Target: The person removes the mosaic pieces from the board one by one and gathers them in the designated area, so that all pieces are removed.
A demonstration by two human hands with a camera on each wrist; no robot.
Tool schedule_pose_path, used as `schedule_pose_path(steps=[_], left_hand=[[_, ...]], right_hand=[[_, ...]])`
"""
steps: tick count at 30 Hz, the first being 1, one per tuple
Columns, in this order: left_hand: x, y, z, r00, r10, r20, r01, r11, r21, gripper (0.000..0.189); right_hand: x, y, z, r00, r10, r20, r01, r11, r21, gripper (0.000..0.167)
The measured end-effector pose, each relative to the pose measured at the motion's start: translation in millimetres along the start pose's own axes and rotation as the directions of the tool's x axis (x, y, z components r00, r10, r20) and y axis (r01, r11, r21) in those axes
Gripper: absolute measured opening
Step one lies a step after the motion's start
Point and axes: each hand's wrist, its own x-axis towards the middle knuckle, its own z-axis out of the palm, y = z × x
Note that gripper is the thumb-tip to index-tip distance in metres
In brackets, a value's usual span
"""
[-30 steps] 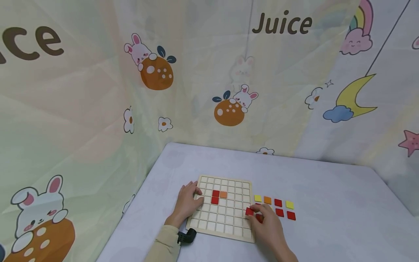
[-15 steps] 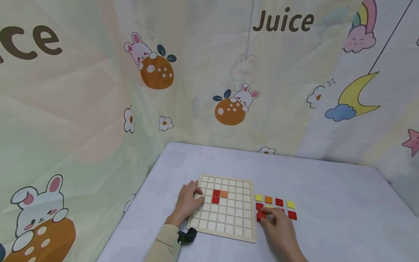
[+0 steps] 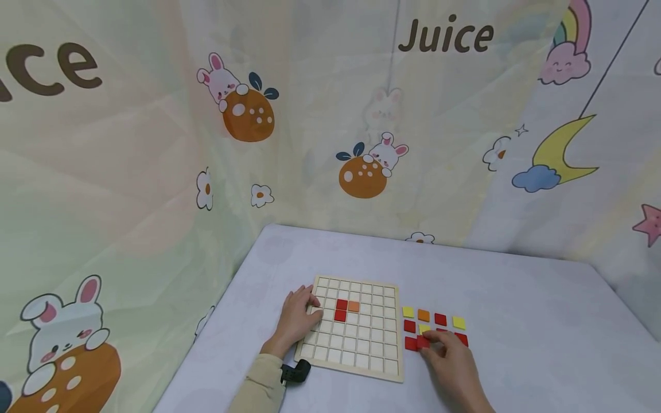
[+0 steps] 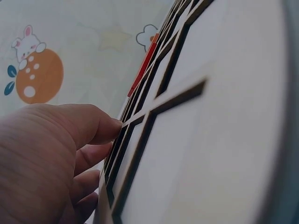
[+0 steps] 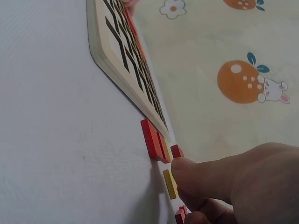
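My left hand (image 3: 295,316) rests at the left edge of a pale wooden grid board (image 3: 356,374), thumb and index fingertip touching its top. In the left wrist view the thumb (image 4: 93,122) reaches onto the grid lines. Two red tiles (image 3: 340,315) and an orange tile (image 3: 353,306) lie in the board's upper middle squares. Right of the board, my right hand (image 3: 454,364) pinches a red square tile (image 3: 422,342) between thumb and fingers, low among the loose tiles. The right wrist view shows the thumb over that tile (image 5: 176,151); the fingers partly hide it.
Loose square tiles stand in rows beside the board: yellow (image 3: 408,311), orange (image 3: 423,315) and several red, with a red one (image 3: 411,343) nearest the board's side. Some are hidden behind the right hand. Printed cloth walls (image 3: 310,86) rise behind the white table (image 3: 527,321).
My right hand has moved right, from the board's right edge to the loose tiles, with a red tile at its fingertips. The left hand and the tiles on the board stay put.
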Motion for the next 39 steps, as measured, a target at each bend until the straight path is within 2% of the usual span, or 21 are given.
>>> schedule_pose_path(steps=[16, 39], left_hand=[[0.3, -0.8, -0.5, 1.000, -0.007, -0.003, 0.007, 1.000, -0.007, 0.011], [0.5, -0.9, 0.0, 1.000, -0.008, 0.000, 0.008, 1.000, -0.005, 0.011]], right_hand=[[2.2, 3.1, -2.8, 0.998, 0.060, 0.026, -0.059, 0.998, -0.028, 0.039], [2.9, 5.5, -2.2, 0.999, 0.039, 0.023, -0.038, 0.998, -0.046, 0.039]])
